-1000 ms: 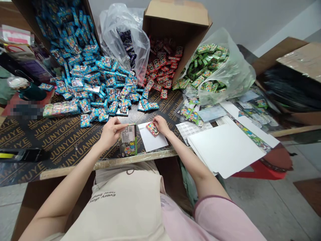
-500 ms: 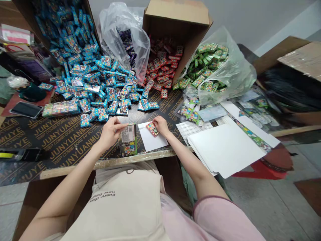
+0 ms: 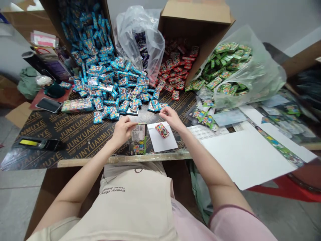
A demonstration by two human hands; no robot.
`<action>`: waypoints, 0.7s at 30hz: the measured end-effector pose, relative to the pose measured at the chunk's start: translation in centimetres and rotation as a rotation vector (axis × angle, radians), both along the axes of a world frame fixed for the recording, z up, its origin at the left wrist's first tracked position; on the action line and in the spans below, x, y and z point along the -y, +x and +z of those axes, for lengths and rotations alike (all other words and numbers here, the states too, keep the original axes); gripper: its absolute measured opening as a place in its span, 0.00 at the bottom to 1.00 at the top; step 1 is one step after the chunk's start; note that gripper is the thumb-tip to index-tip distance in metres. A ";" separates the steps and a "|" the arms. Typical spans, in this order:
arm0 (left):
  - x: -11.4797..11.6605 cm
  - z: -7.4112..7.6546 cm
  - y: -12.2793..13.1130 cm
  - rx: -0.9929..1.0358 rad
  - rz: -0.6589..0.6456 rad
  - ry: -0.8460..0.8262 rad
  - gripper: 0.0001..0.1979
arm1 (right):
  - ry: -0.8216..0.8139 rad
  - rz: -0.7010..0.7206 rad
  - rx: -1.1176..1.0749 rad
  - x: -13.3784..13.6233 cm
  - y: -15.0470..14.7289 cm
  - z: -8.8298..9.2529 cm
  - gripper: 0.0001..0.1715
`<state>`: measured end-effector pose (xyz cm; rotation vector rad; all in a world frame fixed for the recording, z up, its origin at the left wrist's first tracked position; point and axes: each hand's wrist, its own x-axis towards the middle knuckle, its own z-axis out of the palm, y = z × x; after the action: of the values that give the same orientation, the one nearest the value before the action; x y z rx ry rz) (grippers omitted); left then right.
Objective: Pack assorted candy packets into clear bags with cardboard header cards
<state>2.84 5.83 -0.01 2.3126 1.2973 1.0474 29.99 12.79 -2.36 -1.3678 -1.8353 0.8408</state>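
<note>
Right now, the fingers of your left hand (image 3: 122, 131) lie bunched at the top edge of the printed card (image 3: 137, 146), index stretched along it; whether they pinch it or only press, you cannot tell from this view. Your right hand (image 3: 173, 119) hangs with fingers loosely curved and parted, over the far side of the white paper (image 3: 158, 146), its fingertips near the closest blue packets (image 3: 119, 84). Below them, the red packet (image 3: 162, 131) lies at a slant on the paper, apart from your fingers. The card sits just left of the paper, both near your edge of the table (image 3: 80, 137). Beyond your hands, the blue packets spread in a heap from a box at the left; red ones (image 3: 175, 72) spill from the middle box (image 3: 197, 23), and green ones (image 3: 223, 65) fill a clear bag (image 3: 267, 75). To your right, large white sheets (image 3: 243, 155) overlap; far left lies a phone (image 3: 49, 105).
</note>
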 end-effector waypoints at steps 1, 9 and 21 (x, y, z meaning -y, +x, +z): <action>0.0 0.0 0.0 0.011 0.016 0.008 0.08 | -0.029 0.124 -0.068 0.2 -1.2 1.7 0.08; 0.5 0.5 0.0 0.105 0.037 0.060 0.02 | -0.247 0.662 0.151 0.3 -8.7 8.1 0.03; 0.2 -0.4 1.3 0.032 0.160 0.086 0.11 | -0.326 0.594 0.301 -0.5 -10.3 6.5 0.03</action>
<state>4.10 5.64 -0.42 2.2728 1.4726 1.2079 19.74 13.33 4.15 -1.1906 -2.4850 1.3388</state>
